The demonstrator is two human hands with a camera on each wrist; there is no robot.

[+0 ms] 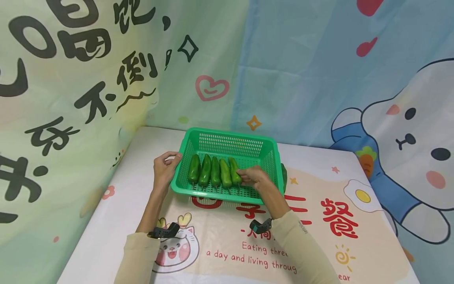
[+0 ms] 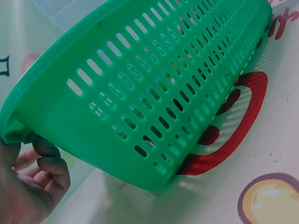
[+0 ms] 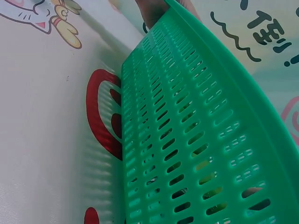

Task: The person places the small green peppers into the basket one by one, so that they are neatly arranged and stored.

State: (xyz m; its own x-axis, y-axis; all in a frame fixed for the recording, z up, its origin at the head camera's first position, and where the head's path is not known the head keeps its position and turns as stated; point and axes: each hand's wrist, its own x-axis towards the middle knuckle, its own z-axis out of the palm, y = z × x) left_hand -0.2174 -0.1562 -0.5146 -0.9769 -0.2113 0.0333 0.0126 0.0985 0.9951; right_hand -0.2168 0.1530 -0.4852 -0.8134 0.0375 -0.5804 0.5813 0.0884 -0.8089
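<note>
A green plastic basket [image 1: 227, 199] with slotted walls stands on the table, and several green peppers [image 1: 214, 172] lie side by side in it, stems toward the front. My left hand [image 1: 165, 169] grips the basket's left rim, its fingers curled under the edge in the left wrist view. Reaching over the front right of the basket, my right hand [image 1: 256, 177] pinches the rightmost green pepper [image 1: 234, 169] at its right side. In the right wrist view the basket wall [image 3: 187, 121] hides most of that hand.
Behind the basket's right side, a dark green thing [image 1: 284, 177] shows partly. The printed tablecloth [image 1: 227, 236] spreads under the basket toward the front. Printed cloth backdrops [image 1: 291, 79] hang close behind and to the left of the table.
</note>
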